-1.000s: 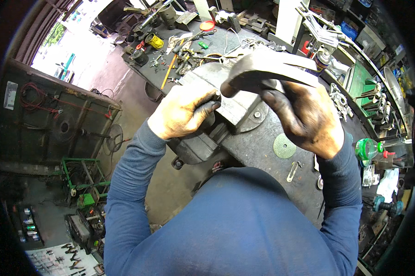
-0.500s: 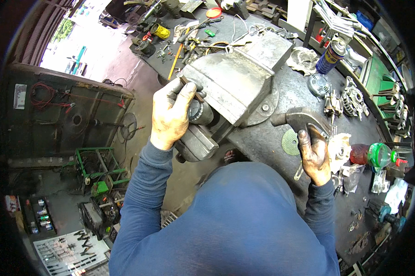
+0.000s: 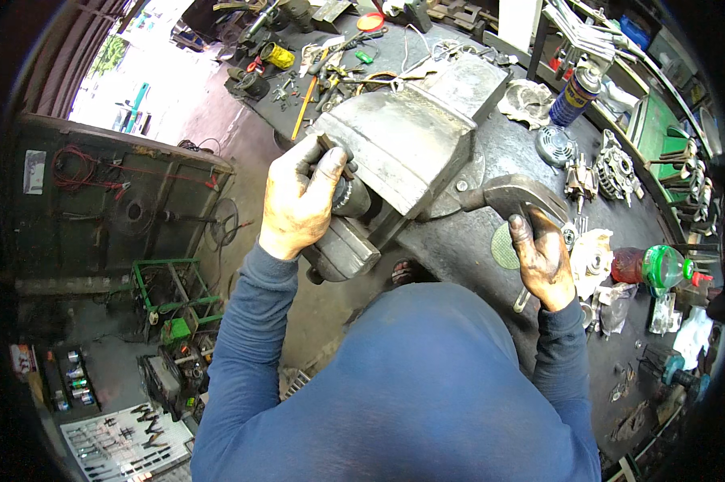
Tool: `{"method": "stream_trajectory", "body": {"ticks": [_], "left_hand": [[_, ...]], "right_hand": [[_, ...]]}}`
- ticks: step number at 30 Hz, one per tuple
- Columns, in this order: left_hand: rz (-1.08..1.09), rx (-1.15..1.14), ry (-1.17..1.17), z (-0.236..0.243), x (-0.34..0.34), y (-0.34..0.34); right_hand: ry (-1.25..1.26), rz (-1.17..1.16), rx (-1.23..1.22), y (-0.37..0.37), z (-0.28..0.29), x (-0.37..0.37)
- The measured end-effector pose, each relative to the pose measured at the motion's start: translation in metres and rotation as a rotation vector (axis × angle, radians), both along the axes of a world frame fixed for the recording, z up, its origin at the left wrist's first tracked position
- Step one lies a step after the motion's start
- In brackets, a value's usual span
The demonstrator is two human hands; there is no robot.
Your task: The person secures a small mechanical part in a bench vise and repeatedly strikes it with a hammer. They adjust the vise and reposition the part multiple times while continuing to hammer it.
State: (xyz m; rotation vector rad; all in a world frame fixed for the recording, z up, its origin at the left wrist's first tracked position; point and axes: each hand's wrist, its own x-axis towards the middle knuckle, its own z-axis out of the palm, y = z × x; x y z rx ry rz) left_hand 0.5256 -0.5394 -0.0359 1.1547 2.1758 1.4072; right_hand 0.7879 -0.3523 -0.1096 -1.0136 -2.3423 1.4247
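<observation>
A large metal bench vise [image 3: 399, 149] stands in the middle, its front jaw [image 3: 342, 255] nearer me. Between the jaws sits a dark round metal part [image 3: 352, 197] with a notched rim. My left hand [image 3: 296, 205] is closed at this part, thumb and fingers pinching a short dark metal bar [image 3: 325, 143] over it; where its lower end rests is hidden. To the right of the vise, my right hand [image 3: 546, 263] grips a claw hammer [image 3: 519, 193] just below its head. The hammer's face points left toward the vise and is apart from the bar.
Right of the vise lie a green disc [image 3: 505, 246], alternator parts [image 3: 616, 170], a spray can [image 3: 575, 95] and a bottle of red liquid [image 3: 632, 267]. Loose tools [image 3: 330, 80] crowd the bench's far left. A green metal frame [image 3: 174, 289] stands on the floor at left.
My right hand and the hammer have shifted slightly left and up, closer to the vise. My left hand keeps its hold on the bar, nearly in place.
</observation>
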Motion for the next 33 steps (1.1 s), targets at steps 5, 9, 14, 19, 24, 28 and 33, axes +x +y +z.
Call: {"method": "stream_trajectory", "body": {"ticks": [5, 9, 14, 19, 24, 28, 33], "left_hand": [[-0.009, 0.036, 0.053, -0.003, 0.001, 0.0], [-0.043, 0.014, 0.277, -0.008, -0.007, -0.003], [-0.13, 0.05, 0.507, -0.004, -0.007, 0.001], [-0.205, 0.056, 0.637, -0.007, -0.013, -0.006], [-0.226, 0.039, 0.65, -0.006, -0.013, -0.004], [-0.228, 0.086, 0.588, -0.003, -0.011, 0.002], [-0.11, 0.029, 0.444, -0.006, -0.009, -0.006]], "right_hand": [[0.124, 0.114, 0.094, 0.004, 0.021, -0.017], [0.27, 0.25, 0.307, 0.01, 0.046, -0.039], [0.452, 0.446, 0.593, 0.028, 0.103, -0.074], [0.705, 0.46, 0.672, 0.024, 0.186, -0.099], [0.551, 0.463, 1.292, 0.026, 0.184, -0.11], [0.142, 0.511, 0.894, 0.009, 0.174, -0.091], [0.388, 0.351, 0.539, 0.022, 0.138, -0.065]]}}
